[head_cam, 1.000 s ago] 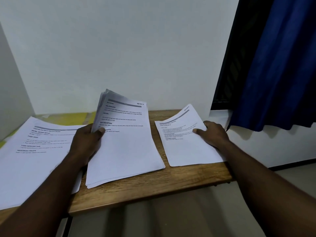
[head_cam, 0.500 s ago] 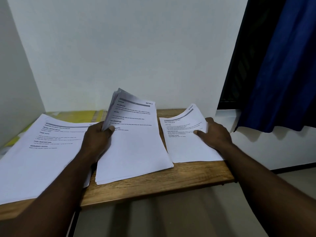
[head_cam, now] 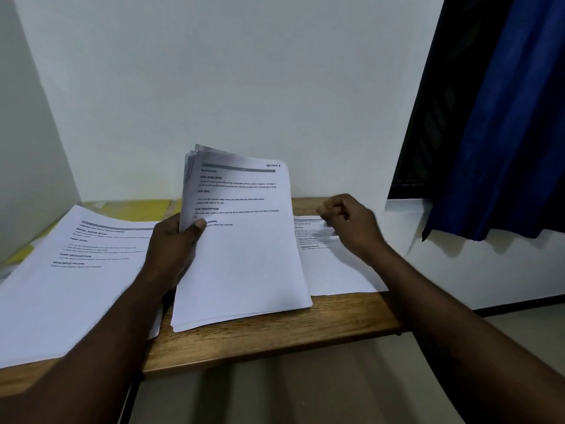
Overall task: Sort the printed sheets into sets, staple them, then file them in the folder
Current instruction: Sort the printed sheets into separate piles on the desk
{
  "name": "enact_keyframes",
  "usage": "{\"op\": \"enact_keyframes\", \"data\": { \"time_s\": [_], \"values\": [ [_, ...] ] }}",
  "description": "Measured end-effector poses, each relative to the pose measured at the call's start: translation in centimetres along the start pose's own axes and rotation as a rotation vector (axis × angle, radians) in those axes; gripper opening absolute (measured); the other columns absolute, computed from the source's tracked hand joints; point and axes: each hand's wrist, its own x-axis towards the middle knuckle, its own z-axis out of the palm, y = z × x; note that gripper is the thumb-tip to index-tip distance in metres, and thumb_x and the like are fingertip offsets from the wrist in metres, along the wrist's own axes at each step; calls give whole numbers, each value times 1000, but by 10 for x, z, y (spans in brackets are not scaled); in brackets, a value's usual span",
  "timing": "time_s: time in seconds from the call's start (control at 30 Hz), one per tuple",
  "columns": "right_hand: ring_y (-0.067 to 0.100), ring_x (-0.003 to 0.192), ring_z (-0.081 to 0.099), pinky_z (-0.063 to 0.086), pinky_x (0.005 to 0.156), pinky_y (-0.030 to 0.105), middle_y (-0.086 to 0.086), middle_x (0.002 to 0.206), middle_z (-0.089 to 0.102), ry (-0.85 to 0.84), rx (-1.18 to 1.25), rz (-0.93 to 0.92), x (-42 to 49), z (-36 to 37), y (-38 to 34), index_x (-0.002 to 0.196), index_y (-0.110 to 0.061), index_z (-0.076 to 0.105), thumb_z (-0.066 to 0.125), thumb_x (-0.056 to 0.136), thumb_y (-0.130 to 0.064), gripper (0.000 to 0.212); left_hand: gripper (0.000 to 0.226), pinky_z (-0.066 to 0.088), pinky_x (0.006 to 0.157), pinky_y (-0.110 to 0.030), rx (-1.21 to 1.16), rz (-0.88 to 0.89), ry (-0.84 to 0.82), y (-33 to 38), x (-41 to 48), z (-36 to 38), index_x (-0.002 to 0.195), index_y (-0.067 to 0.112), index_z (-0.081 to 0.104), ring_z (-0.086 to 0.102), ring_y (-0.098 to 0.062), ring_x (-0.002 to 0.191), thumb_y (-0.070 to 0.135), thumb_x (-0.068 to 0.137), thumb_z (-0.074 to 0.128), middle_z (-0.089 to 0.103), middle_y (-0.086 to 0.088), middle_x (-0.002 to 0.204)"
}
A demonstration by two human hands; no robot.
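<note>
we are in the sorting step: the main stack of printed sheets stands tilted up in the middle of the frame, its lower edge resting on the wooden table, with the left hand gripping its left edge, thumb pressed on the top sheet and the fingers curled behind. the right hand hovers right of centre, above the right pile, its fingers loosely curled and blurred, with no sheet between them that we can see. a second sorted pile lies at the lower left, partly over the yellow folder at the back left of the table. to do this well, we judge that we should read the section label in the top sheet's upper right corner first, then pinch that corner with the right hand and peel off one sheet only. the thumb on the left should ease just enough to free it without letting the fan of sheets behind slide. each sheet should land square on its matching pile, since the right pile sits near the table's front edge and could slip off. a blue curtain hangs at the upper right, well apart from the work.
</note>
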Motion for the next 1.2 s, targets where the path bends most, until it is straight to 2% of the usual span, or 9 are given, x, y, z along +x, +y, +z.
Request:
{"op": "enact_keyframes", "data": {
  "time_s": [0.1, 0.2, 0.3, 0.5, 0.57, 0.7, 0.83, 1.03, 1.2],
  "values": [
    [25, 99, 76, 63, 76, 35, 3, 105, 77, -224, 301, 130, -1, 24, -28, 115, -21, 67, 80, 78, -63, 57, 13, 61, 79, -35, -60, -11, -24, 2, -4, 1, 112, 19, 75, 78, -21, 90, 18, 102, 68, 82, 2, 98],
    [29, 100, 77, 65, 84, 47, 3, 103, 77, -218, 320, 121, -5, 45, -32, 114, -24, 69, 92, 62, -54, 64, 16, 61, 69, -26, -114, -18, -52, 3, -8, 3, 115, 19, 74, 78, -16, 87, 22, 100, 70, 82, 5, 99],
    [28, 96, 78, 63, 91, 54, 2, 98, 80, -130, 339, 147, -9, 55, -27, 113, -23, 68, 95, 70, -31, 51, 22, 62, 74, -30, -122, -33, -87, 3, -10, 5, 118, 17, 74, 78, -21, 95, 27, 99, 72, 81, 0, 105],
    [4, 68, 68, 57, 70, 32, -14, 73, 72, 76, 263, 184, -12, 63, -21, 87, -21, 67, 88, 84, -22, 21, 32, 59, 92, -46, -154, -98, -177, -2, -8, 9, 124, 12, 73, 76, -32, 107, 29, 97, 74, 79, -8, 115],
    [6, 63, 58, 47, 68, 28, -17, 65, 62, 90, 217, 178, -10, 63, -18, 75, -19, 63, 81, 91, -25, 25, 33, 58, 95, -47, -165, -107, -181, -4, -6, 8, 127, 12, 72, 75, -32, 109, 29, 98, 72, 79, -8, 118],
    [14, 66, 45, 38, 68, 33, 0, 66, 51, 84, 201, 163, -8, 55, -15, 74, -4, 60, 70, 99, -31, 39, 33, 60, 90, -44, -179, -121, -164, -5, -5, 9, 129, 12, 70, 77, -30, 105, 28, 101, 68, 79, -7, 116],
    [10, 57, 34, 32, 61, 32, -5, 58, 39, 150, 47, 127, -10, 41, -16, 67, -5, 45, 66, 102, -31, 48, 24, 61, 80, -38, -146, -114, -145, -6, -3, 10, 121, 13, 72, 77, -26, 98, 27, 102, 67, 81, -2, 105],
    [15, 66, 43, 39, 66, 31, 3, 69, 48, 125, 122, 202, -4, 20, -5, 82, 7, 58, 67, 101, -31, 43, 29, 62, 77, -37, -122, -106, -108, -5, -2, 8, 126, 12, 71, 78, -27, 96, 27, 101, 69, 81, -5, 107],
    [22, 74, 67, 59, 78, 45, 3, 78, 72, 64, 303, 274, -7, 9, 2, 82, -11, 72, 76, 93, -35, 27, 29, 62, 72, -34, -132, -102, -108, -4, -4, 8, 125, 13, 71, 79, -25, 94, 28, 100, 69, 81, -4, 106]
  ]
}}
